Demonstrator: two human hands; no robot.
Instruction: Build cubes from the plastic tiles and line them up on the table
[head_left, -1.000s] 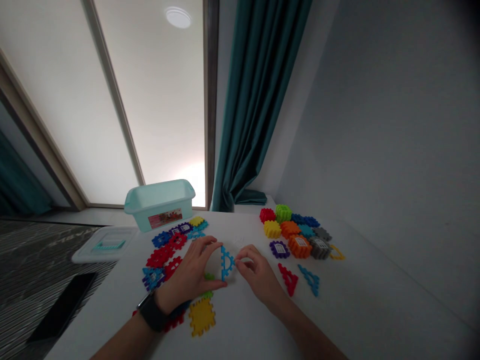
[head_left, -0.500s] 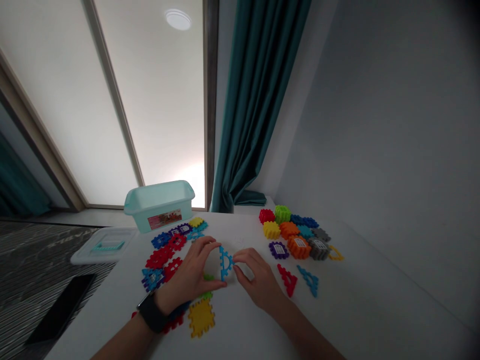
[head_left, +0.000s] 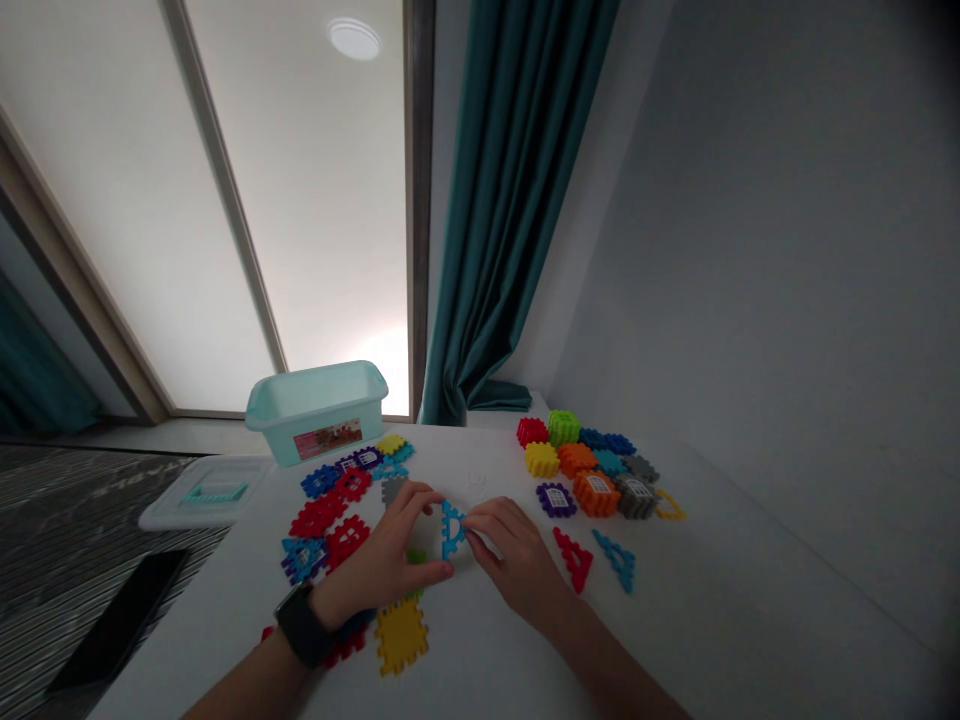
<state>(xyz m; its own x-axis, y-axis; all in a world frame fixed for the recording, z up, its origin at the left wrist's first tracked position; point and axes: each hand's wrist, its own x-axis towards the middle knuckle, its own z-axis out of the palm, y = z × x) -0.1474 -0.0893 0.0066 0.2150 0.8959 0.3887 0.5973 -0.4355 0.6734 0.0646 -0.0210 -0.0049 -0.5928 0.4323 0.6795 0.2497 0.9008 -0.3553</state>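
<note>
A light blue notched triangular piece (head_left: 451,529) stands upright above the white table, its long edge facing left. The thumb and fingertips of my right hand (head_left: 501,545) pinch its right corner. My left hand (head_left: 394,545) is spread around the piece's left side, thumb below and fingers above, with a visible gap to it. Beneath and beside my left hand lie red gear-edged pieces (head_left: 347,537), a yellow square piece (head_left: 402,637) and a partly hidden green piece (head_left: 416,557). Right of my right hand lie a red triangle (head_left: 573,559) and a blue triangle (head_left: 616,561).
Stacks of notched pieces, including an orange stack (head_left: 596,494), are grouped at the right back of the white table (head_left: 525,670). A mint bin (head_left: 319,405) stands at the left back, beside a clear lid (head_left: 206,492). A black flat object (head_left: 120,620) lies lower left.
My left fingertips have come off the blue triangular piece, which my right hand still holds. The piece has turned slightly. A grey piece now shows more behind my left hand.
</note>
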